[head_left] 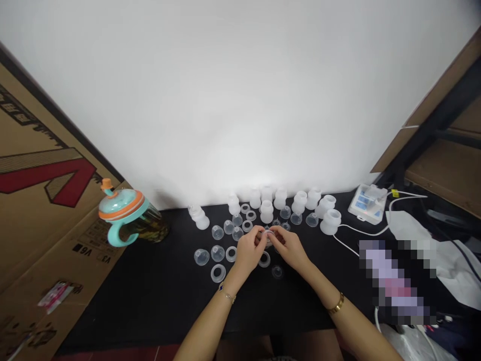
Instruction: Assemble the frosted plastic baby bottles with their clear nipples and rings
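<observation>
My left hand (251, 248) and my right hand (288, 246) meet at the middle of the black table, fingertips pinched round a small translucent ring-like piece (268, 233); the fingers hide much of it. Just beyond them stands a white bottle (266, 211), with several more in a row along the wall. Clear domed caps (218, 253) and white rings (218, 273) lie to the left of my left hand. Another ring (264, 259) is between my wrists, and a clear piece (277, 272) lies near my right wrist.
A teal-lidded jug (150, 223) stands at the left by a cardboard box (48, 240). On the right are a power strip (368, 203) with white cables, a pixelated object (391, 283) and white sheets (453, 265). A white wall rises behind the table (150, 296).
</observation>
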Motion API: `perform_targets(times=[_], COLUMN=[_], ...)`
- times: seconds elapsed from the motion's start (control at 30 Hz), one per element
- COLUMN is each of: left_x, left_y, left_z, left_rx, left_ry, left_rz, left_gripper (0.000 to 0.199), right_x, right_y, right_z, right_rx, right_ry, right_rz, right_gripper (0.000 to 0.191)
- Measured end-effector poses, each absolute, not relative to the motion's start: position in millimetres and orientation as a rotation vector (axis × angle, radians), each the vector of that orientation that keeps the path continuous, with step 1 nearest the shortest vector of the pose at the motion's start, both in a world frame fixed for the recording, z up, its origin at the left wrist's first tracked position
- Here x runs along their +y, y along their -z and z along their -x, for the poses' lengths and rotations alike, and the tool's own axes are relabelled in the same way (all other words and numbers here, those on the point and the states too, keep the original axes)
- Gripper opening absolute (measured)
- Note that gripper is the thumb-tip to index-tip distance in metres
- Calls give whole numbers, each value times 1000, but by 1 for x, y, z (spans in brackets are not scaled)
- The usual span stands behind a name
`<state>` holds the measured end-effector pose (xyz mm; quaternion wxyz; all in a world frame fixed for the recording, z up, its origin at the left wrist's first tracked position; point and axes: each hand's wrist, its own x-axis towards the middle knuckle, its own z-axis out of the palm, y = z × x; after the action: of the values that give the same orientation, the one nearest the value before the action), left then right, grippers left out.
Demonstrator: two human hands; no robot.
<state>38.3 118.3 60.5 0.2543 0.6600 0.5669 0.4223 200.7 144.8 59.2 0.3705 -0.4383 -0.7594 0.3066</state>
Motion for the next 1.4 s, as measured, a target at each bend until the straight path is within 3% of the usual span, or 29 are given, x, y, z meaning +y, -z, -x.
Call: perform_targets(times=[0.23,0.53,1.4], left_x=[127,120,108], left_y=[-71,-45,-45], left_z=[-32,-28,-31], left_rx=[1622,1452,1583], left_ry=[-1168,-1212,-1194], left_rz=[-1975,-1602,-1822], left_gripper=[25,30,23], right_x=[171,167,143], right_y=[-87,-50,-54], right_z=[-198,-190,-188], right_rx=[-1991,-1845,-2044], right_ry=[-854,-1091,-782], right_rz=[1005,947,1034], right_gripper=[24,30,26])
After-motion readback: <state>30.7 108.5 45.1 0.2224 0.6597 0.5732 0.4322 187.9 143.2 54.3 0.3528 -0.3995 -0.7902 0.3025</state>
